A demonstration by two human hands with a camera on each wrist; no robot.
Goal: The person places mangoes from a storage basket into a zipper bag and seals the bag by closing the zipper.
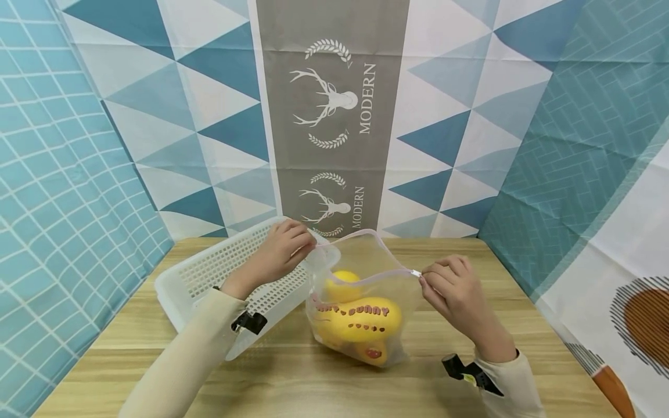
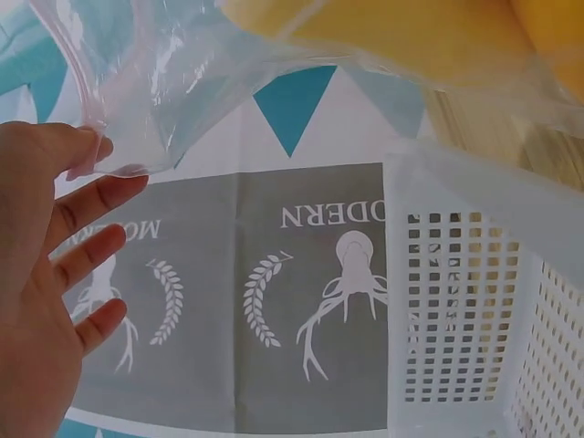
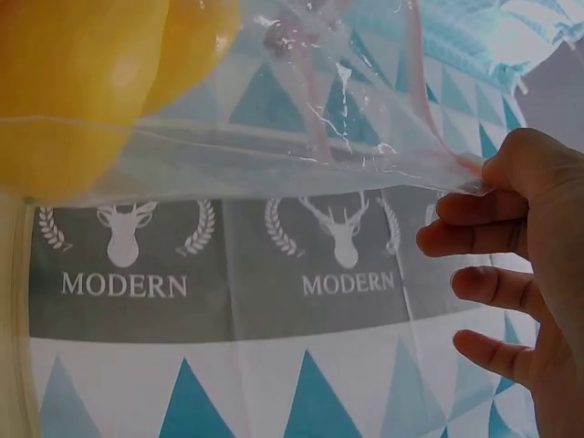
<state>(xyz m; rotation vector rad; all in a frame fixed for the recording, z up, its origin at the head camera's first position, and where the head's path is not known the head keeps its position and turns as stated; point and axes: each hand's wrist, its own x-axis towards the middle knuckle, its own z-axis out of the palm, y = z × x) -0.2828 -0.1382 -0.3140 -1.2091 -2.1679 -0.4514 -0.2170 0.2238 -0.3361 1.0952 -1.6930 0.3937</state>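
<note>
A clear zip bag [image 1: 407,310] with a pink zip rim and reddish printed lettering stands on the table, its mouth spread apart. Several yellow fruits lie inside: a large oblong one [image 1: 392,316], a rounder one [image 1: 345,278] behind it, others partly hidden by the print. My left hand [image 1: 286,248] pinches the left corner of the rim between thumb and index finger, the other fingers spread in the left wrist view. At the right corner, beside the white slider [image 1: 415,273], my right hand [image 1: 457,293] pinches the rim.
A white perforated plastic basket [image 1: 180,284] sits tilted to the left of the bag, beneath my left forearm. The wood-grain table [image 1: 324,395] ends at a patterned cloth backdrop [image 1: 334,162], with tiled-print cloth [image 1: 47,174] along the left side.
</note>
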